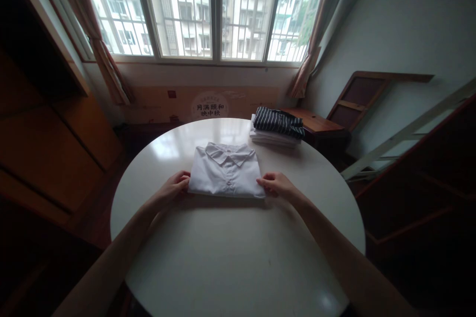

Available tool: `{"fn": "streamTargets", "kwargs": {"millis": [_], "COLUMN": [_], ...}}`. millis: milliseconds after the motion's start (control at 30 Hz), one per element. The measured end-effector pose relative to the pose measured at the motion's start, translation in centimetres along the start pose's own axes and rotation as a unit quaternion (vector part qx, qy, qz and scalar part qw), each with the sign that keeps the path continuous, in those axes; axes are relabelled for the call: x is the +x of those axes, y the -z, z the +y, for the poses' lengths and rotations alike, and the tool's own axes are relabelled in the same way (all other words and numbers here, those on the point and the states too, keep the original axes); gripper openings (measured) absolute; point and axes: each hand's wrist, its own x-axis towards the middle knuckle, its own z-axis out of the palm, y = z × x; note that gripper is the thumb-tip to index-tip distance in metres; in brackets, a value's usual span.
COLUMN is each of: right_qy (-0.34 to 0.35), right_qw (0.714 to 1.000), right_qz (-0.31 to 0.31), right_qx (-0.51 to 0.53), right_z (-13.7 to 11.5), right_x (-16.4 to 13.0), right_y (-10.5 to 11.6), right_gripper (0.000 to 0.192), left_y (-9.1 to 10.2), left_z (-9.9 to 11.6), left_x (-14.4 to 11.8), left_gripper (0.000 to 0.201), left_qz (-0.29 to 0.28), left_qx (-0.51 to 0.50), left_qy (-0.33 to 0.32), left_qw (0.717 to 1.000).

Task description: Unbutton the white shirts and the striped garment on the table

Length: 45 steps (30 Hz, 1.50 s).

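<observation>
A white collared shirt point(226, 173), folded into a neat rectangle, lies on the round white table point(230, 257) with its collar toward the window. At its left edge, near the front corner, my left hand point(175, 184) pinches the cloth with curled fingers. My right hand point(277, 183) grips the opposite edge, by the right front corner, between thumb and fingers. The shirt's near edge seems slightly off the tabletop, with a shadow beneath it.
Folded clothes are stacked at the table's far right, a black striped garment point(277, 121) over white ones point(273, 137). Behind them stands a wooden chair point(316, 121). A long printed box point(245, 101) sits under the window. Cabinets point(55, 153) line the left side.
</observation>
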Motion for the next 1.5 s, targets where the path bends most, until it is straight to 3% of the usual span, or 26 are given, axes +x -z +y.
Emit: {"fn": "streamTargets", "kwargs": {"millis": [400,800,967,1067,1167,1500], "right_qy": [0.009,0.001,0.007,0.026,0.043,0.042], "right_qw": [1.000,1.000,1.000,0.999,0.997,0.997], "right_qz": [-0.008,0.002,0.003,-0.024,-0.040,-0.036], "right_qx": [0.006,-0.008,-0.021,-0.032,-0.058,-0.052], "right_z": [0.3,0.0,0.2,0.3,0.2,0.6], "right_x": [0.2,0.0,0.1,0.1,0.0,0.2], "right_y": [0.1,0.1,0.1,0.3,0.4,0.5], "right_gripper": [0.017,0.014,0.015,0.023,0.029,0.033], "left_y": [-0.8,-1.1,-1.5,-1.7,-1.7,-1.3], "left_z": [-0.4,0.0,0.7,1.0,1.0,0.5], "left_x": [0.4,0.3,0.3,0.2,0.0,0.3], "left_gripper": [0.059,0.032,0.020,0.018,0.017,0.022], "left_qz": [0.048,0.035,0.093,0.110,0.090,0.063], "left_qx": [-0.003,0.030,0.109,0.144,0.154,0.088], "left_qy": [-0.005,-0.021,-0.038,-0.039,-0.050,-0.010], "left_qw": [0.999,0.999,0.989,0.983,0.983,0.994]}}
